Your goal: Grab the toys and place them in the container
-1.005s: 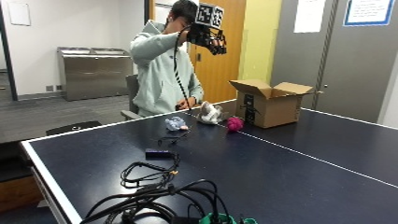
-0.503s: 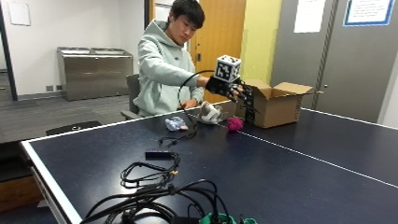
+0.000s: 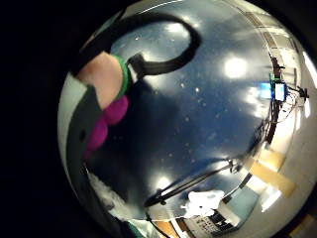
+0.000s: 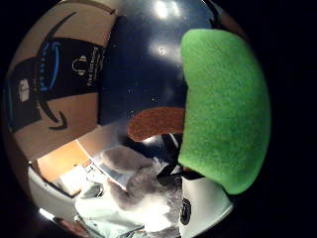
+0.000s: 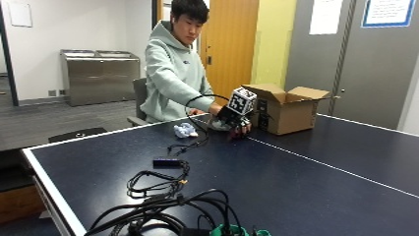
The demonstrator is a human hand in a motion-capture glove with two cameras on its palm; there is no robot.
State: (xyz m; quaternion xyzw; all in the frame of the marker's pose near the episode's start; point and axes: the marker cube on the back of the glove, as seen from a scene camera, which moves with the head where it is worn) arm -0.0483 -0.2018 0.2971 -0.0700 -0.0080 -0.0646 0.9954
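Observation:
In the outside view my gloved right hand is down on the dark blue table, just left of the open cardboard box. Its fingers curl over the pink toy, which is mostly hidden under it. The little finger side palm view shows the toy's magenta lumps and a green band against the hand. Its fuzzy green part and a brown part fill the thumb side palm view. A grey plush toy lies just behind the hand. A white and blue toy lies further left.
The box's printed side stands close beside the hand. A small black device and a tangle of black cables lie on the near-left part of the table. A white line runs across the table.
My hand has come down from head height to the table and now sits over the pink toy beside the box. The other toys have not moved.

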